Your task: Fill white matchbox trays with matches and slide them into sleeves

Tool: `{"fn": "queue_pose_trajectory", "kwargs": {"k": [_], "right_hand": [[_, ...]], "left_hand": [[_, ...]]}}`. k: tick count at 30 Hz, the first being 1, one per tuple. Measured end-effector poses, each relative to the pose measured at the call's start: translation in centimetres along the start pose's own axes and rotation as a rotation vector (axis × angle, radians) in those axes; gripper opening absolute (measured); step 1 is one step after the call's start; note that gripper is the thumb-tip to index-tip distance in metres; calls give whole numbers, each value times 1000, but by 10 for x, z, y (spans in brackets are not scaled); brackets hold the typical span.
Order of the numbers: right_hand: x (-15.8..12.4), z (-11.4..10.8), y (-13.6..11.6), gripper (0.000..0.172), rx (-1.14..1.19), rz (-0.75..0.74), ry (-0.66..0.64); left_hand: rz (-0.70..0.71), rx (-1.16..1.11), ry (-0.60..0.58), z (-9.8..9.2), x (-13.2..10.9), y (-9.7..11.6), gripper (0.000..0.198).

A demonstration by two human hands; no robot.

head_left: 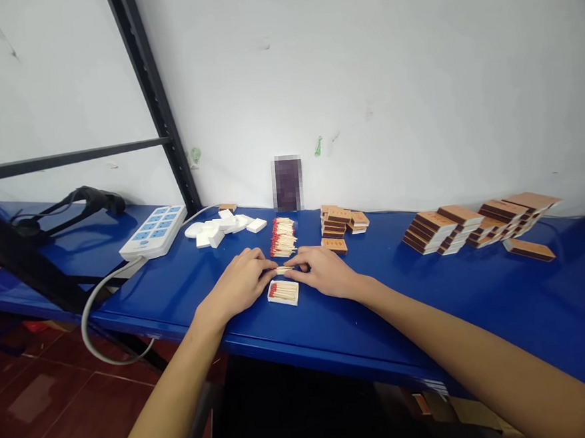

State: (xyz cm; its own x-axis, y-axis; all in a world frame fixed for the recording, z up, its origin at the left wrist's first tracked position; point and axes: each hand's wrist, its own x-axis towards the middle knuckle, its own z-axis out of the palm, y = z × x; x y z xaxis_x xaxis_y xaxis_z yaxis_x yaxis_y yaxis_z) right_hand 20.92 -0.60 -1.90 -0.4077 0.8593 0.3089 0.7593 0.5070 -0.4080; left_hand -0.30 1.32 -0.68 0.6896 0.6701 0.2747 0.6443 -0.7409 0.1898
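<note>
Between my two hands is a small bunch of matches (285, 270), pinched from both ends. My left hand (246, 279) has thumb and fingers closed at the left end, hiding the match heads. At the right end, my right hand (323, 270) pinches the sticks. Just in front of them, nearer me, lies a white matchbox tray (284, 302) with red-headed matches inside, heads to the left. Beyond my hands is a loose pile of matches (284, 236), red heads also to the left.
White empty trays (216, 237) lie heaped at the left, beside a power strip (156, 232). Matchbox sleeves (336, 219) are stacked right of the pile; several rows of matchboxes (431, 229) stand farther right. A black rack post (153, 88) rises at the left, before a white wall.
</note>
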Motion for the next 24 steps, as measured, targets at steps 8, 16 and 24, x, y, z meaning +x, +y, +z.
{"fn": "queue_pose_trajectory", "kwargs": {"k": [8,16,24], "right_hand": [[1,1,-6,20,84,-14,16],[0,4,-5,18,70,-33,45],[1,6,0,17,11,-94,55]], "left_hand": [[13,-29,15,1,-1,1,33],[34,-11,5,0,2,1,29],[40,-56,-15,3,2,3,22]]}}
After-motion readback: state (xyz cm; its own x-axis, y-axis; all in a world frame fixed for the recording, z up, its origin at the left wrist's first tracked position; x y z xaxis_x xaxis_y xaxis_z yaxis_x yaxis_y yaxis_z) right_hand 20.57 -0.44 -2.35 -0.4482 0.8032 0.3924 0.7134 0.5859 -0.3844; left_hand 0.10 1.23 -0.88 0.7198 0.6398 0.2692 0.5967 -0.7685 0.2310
